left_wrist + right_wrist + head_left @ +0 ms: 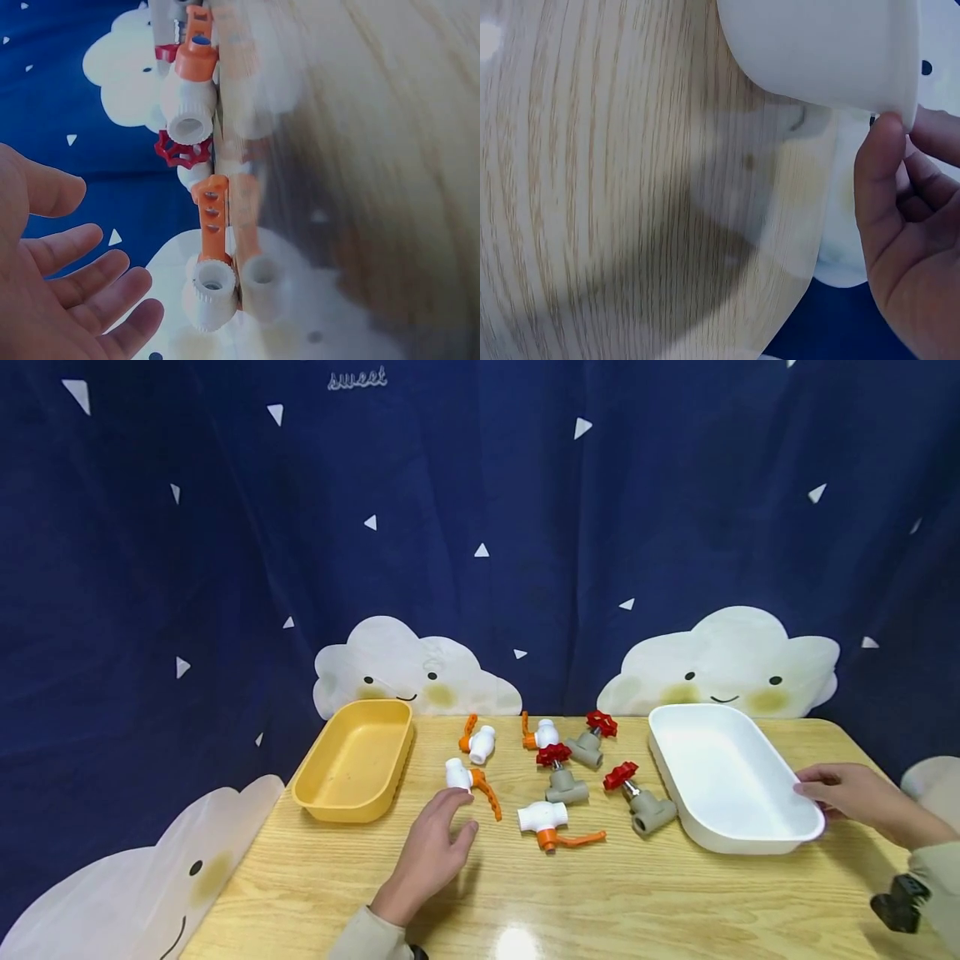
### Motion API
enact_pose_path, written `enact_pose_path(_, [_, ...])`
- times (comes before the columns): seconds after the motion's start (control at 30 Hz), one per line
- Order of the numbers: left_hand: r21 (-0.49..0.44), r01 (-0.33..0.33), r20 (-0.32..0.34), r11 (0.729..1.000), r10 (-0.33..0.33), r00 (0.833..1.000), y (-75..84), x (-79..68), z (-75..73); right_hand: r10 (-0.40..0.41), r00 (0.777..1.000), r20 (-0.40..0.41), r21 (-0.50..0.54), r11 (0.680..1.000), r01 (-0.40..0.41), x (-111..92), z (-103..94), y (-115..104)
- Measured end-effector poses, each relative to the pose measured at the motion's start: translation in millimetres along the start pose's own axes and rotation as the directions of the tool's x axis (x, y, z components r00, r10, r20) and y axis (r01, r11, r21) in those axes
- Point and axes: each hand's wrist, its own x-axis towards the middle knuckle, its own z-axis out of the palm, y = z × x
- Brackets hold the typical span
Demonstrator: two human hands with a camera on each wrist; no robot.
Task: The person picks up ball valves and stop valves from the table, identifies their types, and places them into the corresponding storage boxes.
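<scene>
At the right, my right hand (851, 797) pinches the rim of a white plastic basin (731, 760) between thumb and fingers; the right wrist view shows the thumb (881, 157) pressed on the rim. My left hand (435, 847) hovers over the table with relaxed, spread fingers and holds nothing. Nearest to it lies a white ball valve (459, 775) with an orange lever. A second white ball valve (543, 817) lies to its right, lever pointing right. Behind them are two more white valves (482, 745) (546, 735). Three grey valves (567, 785) (651, 812) (587, 749) have red wheel handles.
A yellow basin (352, 814) stands at the left of the wooden table (600, 902). Dark blue cloth (480, 468) with white triangles and clouds hangs behind the table's far edge. A black device (900, 903) is strapped at the right wrist.
</scene>
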Motion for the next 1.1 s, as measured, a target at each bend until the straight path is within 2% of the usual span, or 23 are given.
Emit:
enact_pose_path(0.37, [-0.004, 0.014, 0.023, 1.0, -0.014, 1.0, 1.3, -0.1, -0.5, -0.038, 0.999, 0.011, -0.012, 0.999, 0.039, 0, 8.5, -20])
enact_pose_path(0.6, [-0.007, 0.002, 0.015, 1.0, -0.002, 1.0, -0.3, 0.6, -1.5, -0.098, 0.995, -0.016, -0.04, 0.994, 0.097, 5, 18.6, -34])
enact_pose_path(1.1, [-0.022, 0.01, 0.018, 1.0, -0.009, 1.0, -1.2, -0.9, 0.4, -0.155, 0.988, -0.028, -0.025, 0.988, 0.154, 5, 42.4, -71])
